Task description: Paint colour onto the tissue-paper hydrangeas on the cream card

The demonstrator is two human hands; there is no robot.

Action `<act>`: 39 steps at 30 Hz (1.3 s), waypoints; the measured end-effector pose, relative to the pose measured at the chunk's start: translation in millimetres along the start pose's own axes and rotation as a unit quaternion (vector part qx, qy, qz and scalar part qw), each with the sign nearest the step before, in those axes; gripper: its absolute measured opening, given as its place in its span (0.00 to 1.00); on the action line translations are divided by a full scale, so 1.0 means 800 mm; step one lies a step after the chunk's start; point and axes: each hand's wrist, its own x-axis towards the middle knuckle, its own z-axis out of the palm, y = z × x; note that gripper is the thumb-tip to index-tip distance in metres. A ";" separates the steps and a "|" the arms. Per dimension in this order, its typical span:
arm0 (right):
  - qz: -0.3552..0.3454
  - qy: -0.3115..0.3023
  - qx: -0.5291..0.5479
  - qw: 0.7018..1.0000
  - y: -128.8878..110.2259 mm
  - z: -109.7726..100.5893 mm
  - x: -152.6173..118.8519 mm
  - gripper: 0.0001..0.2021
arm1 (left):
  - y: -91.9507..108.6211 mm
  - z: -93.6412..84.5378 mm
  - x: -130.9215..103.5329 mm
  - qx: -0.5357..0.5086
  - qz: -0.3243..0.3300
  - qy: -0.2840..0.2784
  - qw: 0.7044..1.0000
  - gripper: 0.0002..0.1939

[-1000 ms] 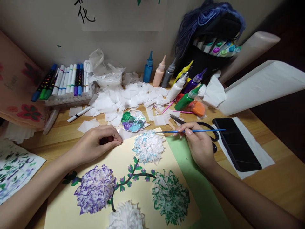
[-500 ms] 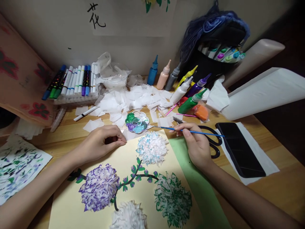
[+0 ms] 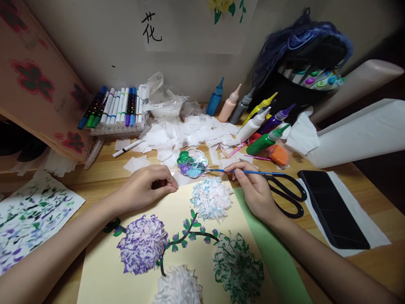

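Note:
My right hand (image 3: pixel 253 185) holds a thin blue paintbrush (image 3: pixel 218 170) between thumb and fingers. The brush tip is over a flower-shaped paint palette (image 3: pixel 204 164) with green, purple and light blue paint, at its blue-grey well. My left hand (image 3: pixel 153 181) rests on the top edge of a cream sheet (image 3: pixel 104 261), its fingers curled and thumb against them. On the sheet are ruffled paper flowers: a blue-tipped white one (image 3: pixel 211 199), a purple-edged one (image 3: pixel 142 245), a green-edged one (image 3: pixel 238 268) and a plain white one (image 3: pixel 179 287). A painted branch (image 3: pixel 183 237) joins them.
Several paint bottles (image 3: pixel 253 126) stand behind white paper scraps (image 3: pixel 190 133). Black-handled scissors (image 3: pixel 299 190) and a phone (image 3: pixel 333 211) lie at right, near a paper roll (image 3: pixel 363 133). Markers (image 3: pixel 117 107) fill a rack at back left; a paint-spotted sheet (image 3: pixel 34 219) lies at left.
The whole view has shifted, so things appear farther right. My right hand has moved the brush left, bringing its tip from beside the palette to over its paint.

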 end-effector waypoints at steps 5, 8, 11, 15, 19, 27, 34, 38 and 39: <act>0.006 0.017 0.021 1.000 -0.004 0.001 0.000 0.10 | 0.001 -0.001 0.000 -0.001 -0.002 -0.002 1.000 0.07; 0.023 0.072 0.058 0.995 -0.005 -0.005 -0.012 0.09 | 0.001 -0.001 0.000 -0.002 -0.005 -0.003 1.000 0.08; 0.055 0.148 0.099 0.983 -0.002 -0.017 -0.036 0.08 | 0.000 -0.001 0.001 -0.005 -0.009 -0.005 1.000 0.09; 0.086 0.176 0.130 0.972 0.003 -0.030 -0.059 0.08 | 0.001 -0.002 0.002 -0.010 -0.014 -0.009 1.000 0.10; 0.086 0.167 0.147 0.971 0.005 -0.031 -0.056 0.07 | 0.002 -0.003 0.001 -0.011 -0.016 -0.012 1.000 0.10; 0.114 0.139 0.141 0.973 0.007 -0.030 -0.048 0.06 | 0.000 -0.004 0.002 0.007 -0.001 -0.011 1.000 0.09; 0.136 0.132 0.137 0.972 0.008 -0.031 -0.045 0.07 | -0.001 -0.004 0.002 0.007 0.006 -0.007 1.000 0.08; 0.140 0.133 0.137 0.972 0.008 -0.031 -0.044 0.07 | -0.002 -0.004 0.003 0.007 0.005 -0.009 1.000 0.07; 0.141 0.132 0.137 0.972 0.007 -0.031 -0.044 0.07 | -0.003 -0.004 0.003 0.007 0.005 -0.009 1.000 0.07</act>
